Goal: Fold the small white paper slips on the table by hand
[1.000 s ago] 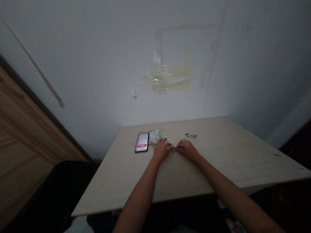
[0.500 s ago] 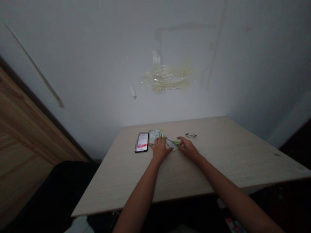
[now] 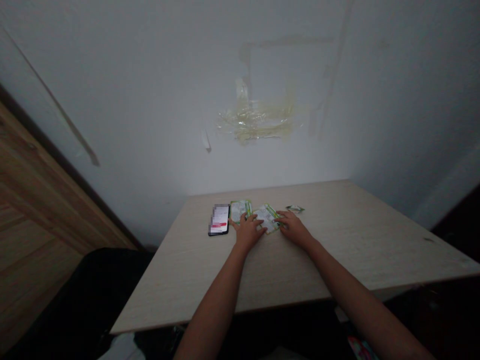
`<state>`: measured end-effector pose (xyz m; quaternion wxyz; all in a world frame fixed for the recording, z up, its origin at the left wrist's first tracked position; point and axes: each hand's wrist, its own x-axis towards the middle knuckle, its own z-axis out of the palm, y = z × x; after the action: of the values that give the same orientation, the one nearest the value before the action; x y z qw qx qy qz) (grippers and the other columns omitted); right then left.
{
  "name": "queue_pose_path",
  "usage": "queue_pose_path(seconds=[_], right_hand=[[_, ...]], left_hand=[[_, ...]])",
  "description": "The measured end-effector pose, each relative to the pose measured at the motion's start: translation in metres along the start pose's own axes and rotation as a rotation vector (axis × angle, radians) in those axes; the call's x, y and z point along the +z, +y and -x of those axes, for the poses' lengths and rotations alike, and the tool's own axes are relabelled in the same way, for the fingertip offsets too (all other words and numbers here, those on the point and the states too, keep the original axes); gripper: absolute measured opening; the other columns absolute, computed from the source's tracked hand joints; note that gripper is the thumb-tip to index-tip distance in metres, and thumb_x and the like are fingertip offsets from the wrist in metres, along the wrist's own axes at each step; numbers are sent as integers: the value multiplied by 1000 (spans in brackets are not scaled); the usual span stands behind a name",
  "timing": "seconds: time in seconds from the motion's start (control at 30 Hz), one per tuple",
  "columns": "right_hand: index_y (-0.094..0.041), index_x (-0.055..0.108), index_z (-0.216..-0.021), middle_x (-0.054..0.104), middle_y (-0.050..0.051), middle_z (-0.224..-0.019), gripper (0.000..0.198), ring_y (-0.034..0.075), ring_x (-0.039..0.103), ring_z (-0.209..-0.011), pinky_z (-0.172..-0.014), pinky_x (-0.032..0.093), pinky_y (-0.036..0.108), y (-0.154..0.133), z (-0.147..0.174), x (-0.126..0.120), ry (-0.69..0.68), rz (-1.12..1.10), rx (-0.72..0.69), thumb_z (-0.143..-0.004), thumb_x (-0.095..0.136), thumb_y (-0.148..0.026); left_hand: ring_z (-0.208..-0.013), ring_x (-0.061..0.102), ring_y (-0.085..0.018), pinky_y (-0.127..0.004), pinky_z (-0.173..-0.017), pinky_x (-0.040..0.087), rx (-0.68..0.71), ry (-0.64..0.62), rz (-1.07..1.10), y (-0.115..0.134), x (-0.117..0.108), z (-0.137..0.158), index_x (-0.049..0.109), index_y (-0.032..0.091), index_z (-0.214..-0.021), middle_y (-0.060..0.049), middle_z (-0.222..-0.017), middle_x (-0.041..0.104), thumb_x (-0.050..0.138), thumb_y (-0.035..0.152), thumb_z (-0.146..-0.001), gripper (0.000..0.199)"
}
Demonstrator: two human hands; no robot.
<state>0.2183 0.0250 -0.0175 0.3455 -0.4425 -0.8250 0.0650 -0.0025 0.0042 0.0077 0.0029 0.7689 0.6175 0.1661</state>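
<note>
Flatter now than half a second ago, the green-and-white sheet (image 3: 266,218) lies opened out between the hands, and the right hand (image 3: 295,227) has shifted slightly outward. Its fingers are spread, unclenched, touching the sheet's right side. The left hand (image 3: 247,234) lies palm down, fingers splayed, digits on the sheet's left side. Just beyond it is a second green-bordered sheet (image 3: 240,209), then a phone (image 3: 220,220) near the far left corner of the table (image 3: 285,272). Nearer the far edge, past the right hand, rests a small scrap (image 3: 295,208).
</note>
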Motion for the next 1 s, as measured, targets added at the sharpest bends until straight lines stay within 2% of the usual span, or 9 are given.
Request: queue_pose_path(seconds=[0.1,0.2,0.27,0.4,0.57,0.8,1.0], right_hand=[[-19,74,-107,70,12,-112,29,24,60,-109,-102,43,43,1,-2,-3,-61,-13,6,-82,59,-15],[-18,75,-104,72,12,-101,25,24,62,-98,-96,46,41,1,-3,-7,-75,34,35,-86,60,-24],[-19,74,-109,70,13,-105,27,25,61,-102,-95,46,42,1,-2,-8,-85,57,25,-85,63,-28],[-27,70,-118,61,10,-130,39,28,50,-123,-105,38,48,2,3,-7,-143,28,-57,-79,71,-33],[-26,64,-127,62,10,-130,53,28,48,-127,-108,36,48,10,7,-6,-205,-29,9,-76,74,-37],[-24,67,-121,65,10,-124,47,27,53,-122,-106,40,46,20,7,-3,-171,-106,-10,-76,74,-31],[-21,70,-114,69,10,-117,40,26,59,-113,-104,42,45,24,6,-4,-69,-116,2,-75,62,-13]], left_hand=[[-141,28,-38,-81,-106,1,7,-31,18,-1,0,-1,65,46,-120,3,-142,55,54,52,-88,34],[-141,29,-37,-80,-106,-2,17,-63,48,-2,0,-1,64,48,-119,5,-142,56,52,49,-89,33],[-141,30,-36,-80,-106,-2,35,-86,61,-3,-2,-1,63,48,-120,5,-143,55,52,54,-88,34],[-142,27,-39,-80,-106,-2,76,-144,52,-4,-9,1,60,46,-125,3,-147,51,52,71,-80,53],[-144,23,-40,-80,-105,-5,86,-192,22,-5,-15,1,54,48,-131,3,-150,47,57,77,-72,66],[-143,26,-40,-78,-107,-4,86,-183,57,-10,-11,-1,56,45,-131,2,-148,50,57,76,-73,66],[-142,29,-37,-76,-109,0,72,-160,73,-10,-13,-1,59,37,-129,-3,-145,53,53,75,-77,65]])
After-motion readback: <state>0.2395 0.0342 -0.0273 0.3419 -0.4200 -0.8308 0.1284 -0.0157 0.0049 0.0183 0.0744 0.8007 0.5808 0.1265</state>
